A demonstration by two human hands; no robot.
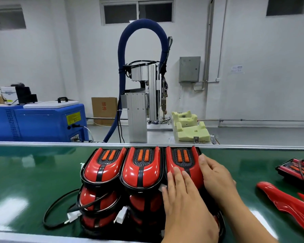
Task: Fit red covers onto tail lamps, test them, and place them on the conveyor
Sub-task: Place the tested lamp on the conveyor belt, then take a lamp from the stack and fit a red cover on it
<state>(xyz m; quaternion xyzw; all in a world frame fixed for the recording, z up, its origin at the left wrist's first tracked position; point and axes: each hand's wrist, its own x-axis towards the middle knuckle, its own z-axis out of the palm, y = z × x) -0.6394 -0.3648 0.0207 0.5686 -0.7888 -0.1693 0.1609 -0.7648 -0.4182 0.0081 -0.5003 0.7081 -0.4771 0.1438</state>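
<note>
Belt: a green conveyor (42, 172) is seen running from 9 to 3 o'clock across the lower view.
Finished pieces: three stacks of tail lamps with red covers fitted are set side by side on the belt, topped by the left lamp (102, 169), the middle lamp (141, 169) and the right lamp (182, 160).
Left hand: the left hand (181, 195) is laid flat on the right lamp's red cover, fingers straight and pointed to 12 o'clock; nothing is gripped.
Right hand: the right hand (216, 174) is pressed against the same lamp's 3 o'clock flank with fingers extended; its thumb is hidden, and no curl round the lamp is seen.
Step in hand: the lamp is judged to be being settled onto its stack on the belt, or its cover pressed home; which of the two cannot be told.
Left to do: at 3 o'clock of the stacks, well apart, a loose red cover (284, 202) and an uncovered lamp (295, 170) are lying on the belt, so at least one more fitting and test is judged to remain.
Testing: no test fixture is identified, so the tested state cannot be confirmed.
Loose ends: a black cable (49, 213) and a white connector (120, 214) are left trailing at the stacks' 7 o'clock.
</note>
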